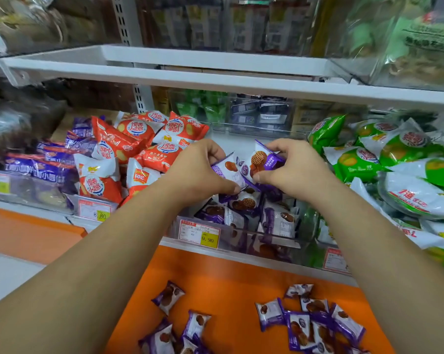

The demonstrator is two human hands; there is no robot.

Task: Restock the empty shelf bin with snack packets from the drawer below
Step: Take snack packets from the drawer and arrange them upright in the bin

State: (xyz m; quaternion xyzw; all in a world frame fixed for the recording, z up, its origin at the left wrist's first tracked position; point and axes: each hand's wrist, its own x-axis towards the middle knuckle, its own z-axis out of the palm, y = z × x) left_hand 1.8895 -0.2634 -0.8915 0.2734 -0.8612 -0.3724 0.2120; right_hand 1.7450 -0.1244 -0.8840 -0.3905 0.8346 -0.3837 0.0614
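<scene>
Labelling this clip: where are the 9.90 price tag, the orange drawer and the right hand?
9.90 price tag (199,233): head view, its centre.
orange drawer (228,274): head view, bare floor.
right hand (292,169): head view, its back.

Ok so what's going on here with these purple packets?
A person is filling a clear shelf bin with snacks. The left hand grips a purple packet and the right hand grips a second packet, both just above the bin. A few packets in the bin lie under them. More loose packets lie in the orange drawer below.
</scene>
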